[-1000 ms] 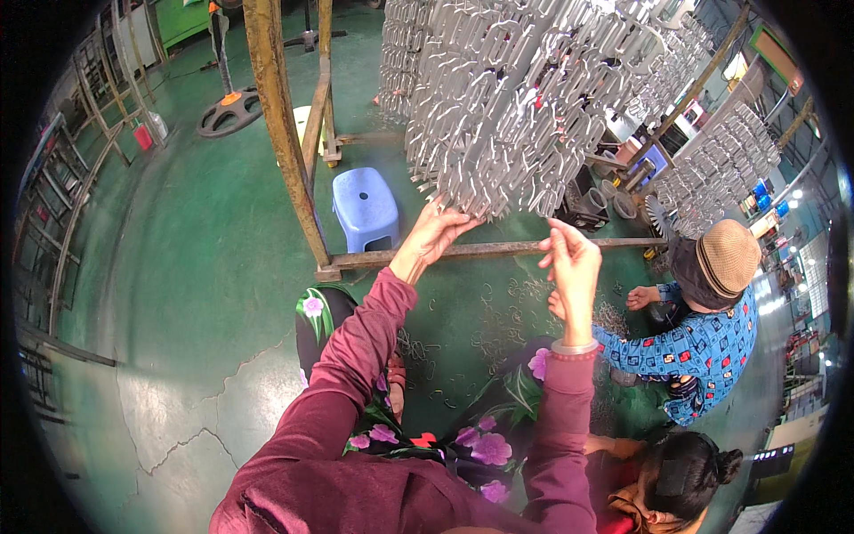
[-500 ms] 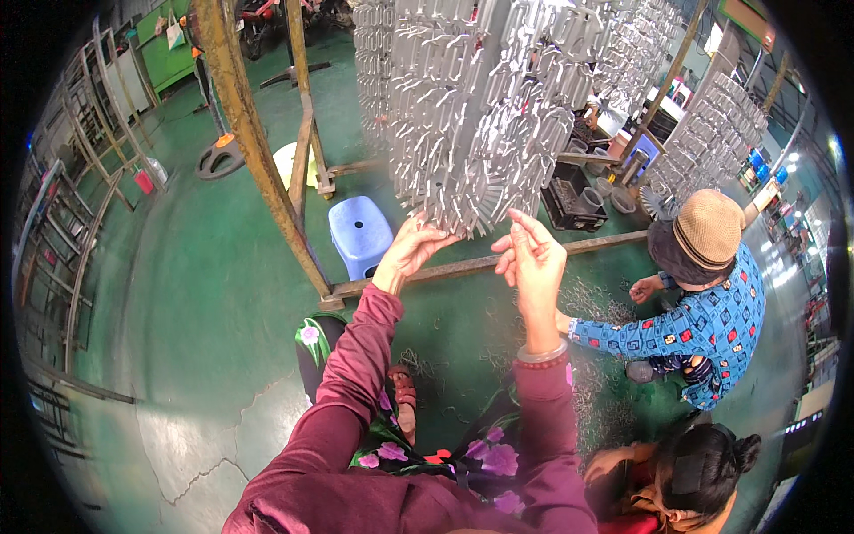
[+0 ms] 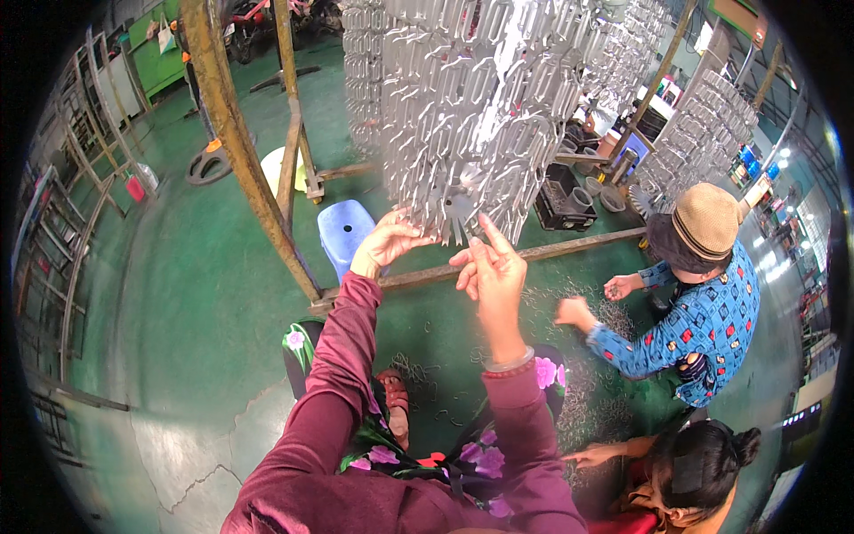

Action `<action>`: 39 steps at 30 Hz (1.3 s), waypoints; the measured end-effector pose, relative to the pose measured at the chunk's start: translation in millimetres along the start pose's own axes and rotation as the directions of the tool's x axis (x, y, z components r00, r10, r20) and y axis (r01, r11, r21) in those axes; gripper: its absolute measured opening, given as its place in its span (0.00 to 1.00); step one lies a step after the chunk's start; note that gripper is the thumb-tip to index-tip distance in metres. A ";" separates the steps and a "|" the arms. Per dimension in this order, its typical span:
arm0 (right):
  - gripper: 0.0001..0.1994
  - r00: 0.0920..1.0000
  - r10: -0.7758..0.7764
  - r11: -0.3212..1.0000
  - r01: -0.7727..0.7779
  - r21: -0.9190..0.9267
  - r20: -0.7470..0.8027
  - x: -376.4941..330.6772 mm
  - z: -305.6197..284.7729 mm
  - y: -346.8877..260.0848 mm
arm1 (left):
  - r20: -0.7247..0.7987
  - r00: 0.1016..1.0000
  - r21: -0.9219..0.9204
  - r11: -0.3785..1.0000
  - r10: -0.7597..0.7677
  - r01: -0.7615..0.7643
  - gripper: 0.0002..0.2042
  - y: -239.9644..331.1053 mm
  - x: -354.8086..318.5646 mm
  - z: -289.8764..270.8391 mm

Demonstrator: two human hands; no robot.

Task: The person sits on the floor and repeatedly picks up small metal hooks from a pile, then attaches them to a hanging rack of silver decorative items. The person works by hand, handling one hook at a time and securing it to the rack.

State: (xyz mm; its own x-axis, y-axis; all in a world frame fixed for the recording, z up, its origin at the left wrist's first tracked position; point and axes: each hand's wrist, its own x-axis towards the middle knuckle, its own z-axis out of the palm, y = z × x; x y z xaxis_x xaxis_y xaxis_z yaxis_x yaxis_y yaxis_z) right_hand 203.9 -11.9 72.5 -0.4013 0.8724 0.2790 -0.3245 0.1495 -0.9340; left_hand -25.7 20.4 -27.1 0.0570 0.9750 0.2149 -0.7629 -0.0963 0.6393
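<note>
A tall hanging bundle of silvery flat metal parts with slotted, link-like shapes (image 3: 471,116) fills the upper middle. My left hand (image 3: 389,242) is at the bundle's lower left edge, thumb and fingers pinched on one of the narrow metal strips (image 3: 456,230) fanned out at the bottom. Just right of it, close under the lower edge, is my right hand (image 3: 498,280). Its forefinger points up toward the strips and the other fingers are loosely bent and apart; I see nothing held in it.
A yellow-brown metal frame (image 3: 240,142) stands around the bundle, its low bar (image 3: 551,252) crossing before me. Behind it are a blue stool (image 3: 345,233) and a black crate (image 3: 562,200). Two people crouch at right, one in a hat (image 3: 707,222), beside scattered metal bits (image 3: 592,383).
Both my hands have shifted slightly left in view, and the right has come closer to the left. The hatted person's near hand is lifted into view; the other person's arm now reaches out leftward.
</note>
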 end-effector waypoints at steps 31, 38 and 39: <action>0.19 0.837 0.302 0.939 -0.179 -0.293 0.456 88.4 -27.6 9.8 | 0.013 1.000 -0.016 1.000 -0.026 0.026 0.27 9.3 0.1 -18.3; 0.18 0.847 0.349 0.921 -0.232 -0.313 0.400 71.2 -33.7 4.6 | 0.062 0.998 -0.009 1.000 -0.013 0.013 0.24 2.2 3.3 -14.9; 0.19 0.831 0.374 0.912 -0.250 -0.324 0.412 70.1 -35.9 3.0 | 0.038 0.999 -0.002 1.000 -0.004 0.004 0.23 1.6 1.5 -4.2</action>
State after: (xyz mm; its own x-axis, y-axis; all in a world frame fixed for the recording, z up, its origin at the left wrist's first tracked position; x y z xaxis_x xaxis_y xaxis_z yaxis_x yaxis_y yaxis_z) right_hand 205.5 66.4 81.3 -0.8074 0.5895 -0.0256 0.0815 0.0685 -0.9943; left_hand -29.6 22.5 -28.9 0.0847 0.9670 0.2401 -0.7638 -0.0918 0.6389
